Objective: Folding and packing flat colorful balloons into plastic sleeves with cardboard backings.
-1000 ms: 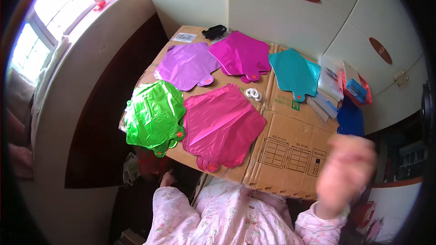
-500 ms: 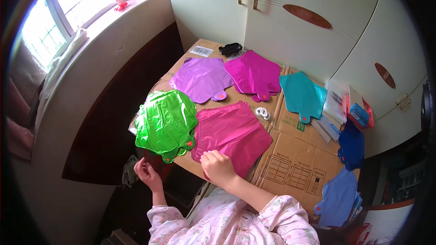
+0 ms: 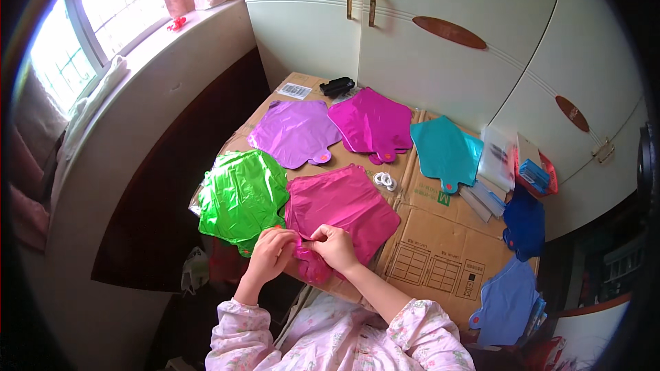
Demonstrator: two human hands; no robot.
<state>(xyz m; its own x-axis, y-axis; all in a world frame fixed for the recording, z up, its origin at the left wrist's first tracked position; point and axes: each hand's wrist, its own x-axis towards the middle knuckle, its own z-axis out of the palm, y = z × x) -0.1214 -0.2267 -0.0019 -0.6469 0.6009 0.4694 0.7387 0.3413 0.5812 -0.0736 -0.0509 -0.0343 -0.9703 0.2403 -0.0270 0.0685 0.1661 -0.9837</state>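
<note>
Cardboard [image 3: 440,221] forms the work surface, with the pink foil piece [image 3: 347,199] lying flat at its near edge, toward the person's body. The rounded tab [image 3: 314,269] of this piece points toward the person.

Grip state: both hands are closed on the foil at the neck just above the tab. The right hand [image 3: 335,251] pinches the film between thumb and bent forefinger; the left hand [image 3: 273,253] grasps it from the opposite side, fingers curled — the exact contact of its fingertips is partly hidden. The two hands are near each other, with a narrow strip of foil between them.

Adjacent items: the green foil piece [image 3: 240,196] adjoins the pink one on the left, its lower corner beside the left hand. Beyond lie the violet foil piece [image 3: 295,130] and the magenta foil piece [image 3: 371,124], side by side. White rings [image 3: 385,181] sit between the pink piece and the teal foil piece [image 3: 447,151]. At the right edge — well apart from both hands — are the dark blue foil piece [image 3: 526,223] and, nearer the person, the light blue foil piece [image 3: 505,299].
</note>
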